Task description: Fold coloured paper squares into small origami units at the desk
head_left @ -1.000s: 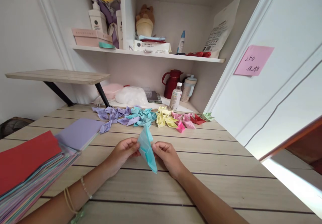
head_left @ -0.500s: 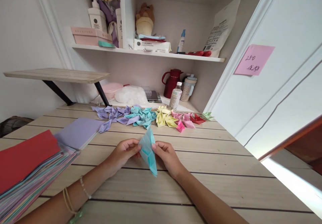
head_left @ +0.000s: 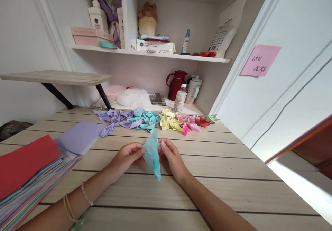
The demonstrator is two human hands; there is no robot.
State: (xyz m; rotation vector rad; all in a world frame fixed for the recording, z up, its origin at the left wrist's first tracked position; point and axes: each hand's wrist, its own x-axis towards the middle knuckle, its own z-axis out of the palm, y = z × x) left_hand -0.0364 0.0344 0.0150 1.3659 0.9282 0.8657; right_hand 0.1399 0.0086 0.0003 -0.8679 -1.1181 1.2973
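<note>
1. The left forearm enters at the lower left corner of the frame and slants up toward the centre, with a beaded bracelet [head_left: 86, 194] and a yellow band [head_left: 67, 208] round it.
2. The left hand [head_left: 132, 152] is just left of centre, closed in a pinch: the thumb lies on the near face of the turquoise paper [head_left: 151, 153], and the other fingers are bent, partly hidden behind it.
3. That folded paper is at the centre of the frame, held up over the desk [head_left: 220, 165], one pointed end toward the top, the other toward the bottom and slightly right.
4. The right forearm rises from the bottom edge, right of centre, and leans up and left.
5. The right hand [head_left: 171, 156] is just right of the paper, half curled, its thumb pointing up and left beside the bent index finger. Its fingertips are at the paper's right edge, partly hidden; whether they grip it, I cannot tell.
6. Above both hands, folded paper pieces [head_left: 147, 120] in several colours run across the middle of the frame.
</note>
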